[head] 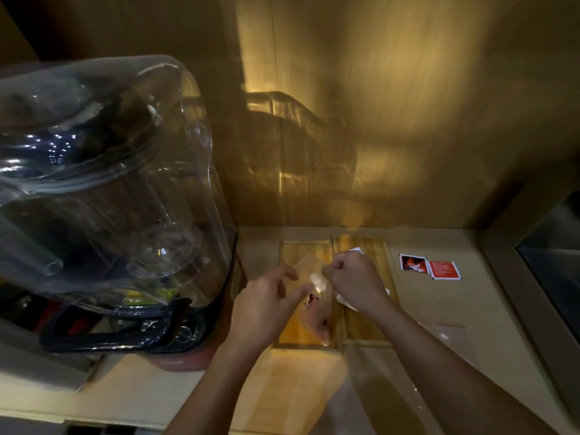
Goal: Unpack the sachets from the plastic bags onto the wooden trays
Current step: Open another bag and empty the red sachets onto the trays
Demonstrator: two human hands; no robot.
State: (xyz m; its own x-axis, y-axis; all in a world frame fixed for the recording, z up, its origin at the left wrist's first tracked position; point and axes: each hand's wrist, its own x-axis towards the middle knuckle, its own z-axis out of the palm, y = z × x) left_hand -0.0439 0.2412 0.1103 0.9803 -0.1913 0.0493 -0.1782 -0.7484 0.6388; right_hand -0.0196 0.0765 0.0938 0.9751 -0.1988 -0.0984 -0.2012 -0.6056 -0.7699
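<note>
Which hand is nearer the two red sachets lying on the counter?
Right. The right hand is fisted over the wooden trays, just left of the red sachets; the left hand pinches the plastic bag farther left.

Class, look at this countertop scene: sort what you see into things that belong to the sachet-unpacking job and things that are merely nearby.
Part of the job:
- left hand
- right hand
- clear plastic bag, held between both hands
- wooden trays
- two red sachets, on the counter beside the trays

Just nearby:
- large clear blender cover
- dark window
</note>
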